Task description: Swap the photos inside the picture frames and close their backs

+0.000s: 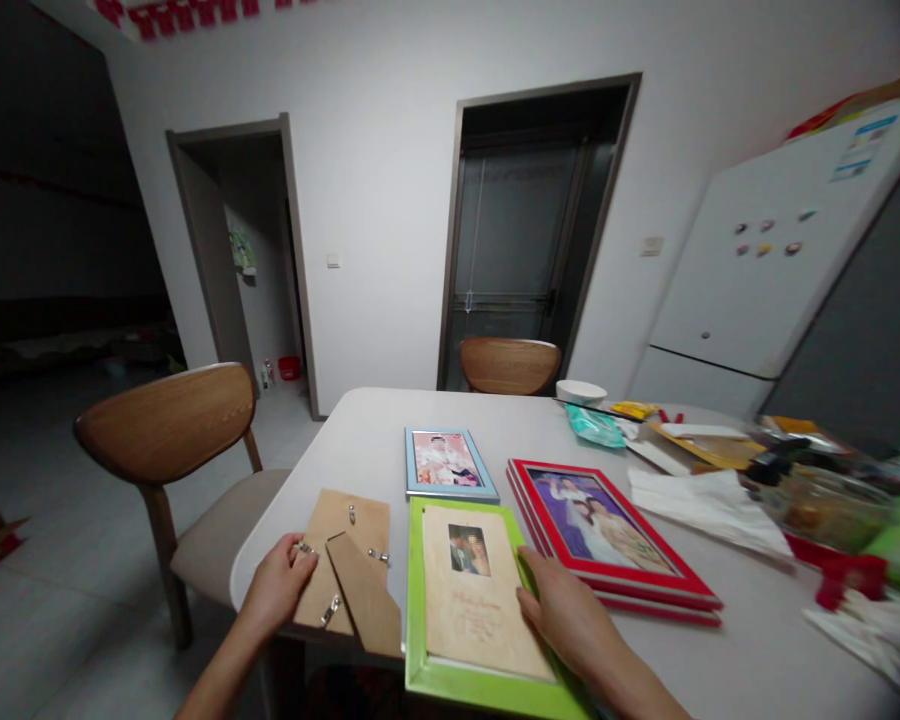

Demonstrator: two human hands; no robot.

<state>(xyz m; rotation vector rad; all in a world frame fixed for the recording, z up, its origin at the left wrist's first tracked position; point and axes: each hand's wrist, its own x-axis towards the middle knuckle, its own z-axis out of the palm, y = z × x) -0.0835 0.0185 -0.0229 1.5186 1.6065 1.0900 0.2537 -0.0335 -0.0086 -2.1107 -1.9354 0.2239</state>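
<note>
At the left edge of a brown frame backing board [367,595], my left hand [281,582] has its fingers closed by a metal clip [305,548]. The board has several metal clips and a slanted stand leg. Just to its right lies a green picture frame [416,600], holding an aged paper sheet [484,620] with a small photo [469,550] and faint writing. My right hand [570,610] grips this frame's right side, its thumb over the border. Behind it lies a light blue picture frame [450,495]. To the right are stacked red picture frames [517,490] with a photo on top.
Along the table's [367,405] right side are a white bowl [581,392], a teal packet [596,427], white tissue [709,505] and a clear plastic container [817,510]. Wooden chairs stand at the left [172,415] and far side [510,365]. A white fridge [750,290] is at right.
</note>
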